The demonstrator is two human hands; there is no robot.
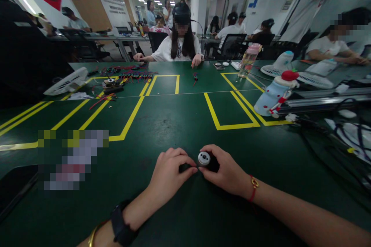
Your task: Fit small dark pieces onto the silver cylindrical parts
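Note:
A small round silver motor (204,158) is held above the green table, its flat end with a dark centre and small holes turned up toward me. My right hand (224,170) closes on it from the right, thumb in front and index finger behind. From the other side comes my left hand (173,168), thumb and index fingertips pinched together right beside the motor's lower left edge. Whatever lies between those two fingertips is too small to make out, and I cannot tell if they touch the motor.
Yellow tape (237,127) marks the green table (162,123). Coloured wires (130,75) and a white fan (68,81) lie far left. A blue bottle (269,96), metal rails (315,102) and black cables stand right. A black phone-like slab (17,185) is near left. A person (181,42) sits opposite.

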